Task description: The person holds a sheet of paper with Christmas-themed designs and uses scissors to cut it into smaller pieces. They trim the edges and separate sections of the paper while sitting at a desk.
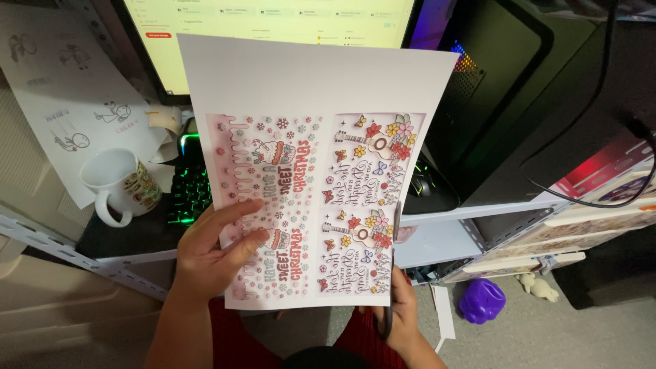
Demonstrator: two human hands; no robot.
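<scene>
A white printed sheet (311, 130) with pink festive designs on its left half and flower-and-guitar designs on its right half is held up before me. My left hand (212, 253) grips the sheet's lower left, thumb and fingers lying across the print. My right hand (400, 311) is under the sheet's lower right corner, closed on the dark handles of scissors (395, 225), whose blades reach up along the sheet's right edge.
A lit monitor (273, 20) stands behind the sheet. A white patterned mug (123, 184) and a green-lit keyboard (188, 195) sit at left, a black computer case (506, 82) at right. On the floor lies a purple toy (482, 299).
</scene>
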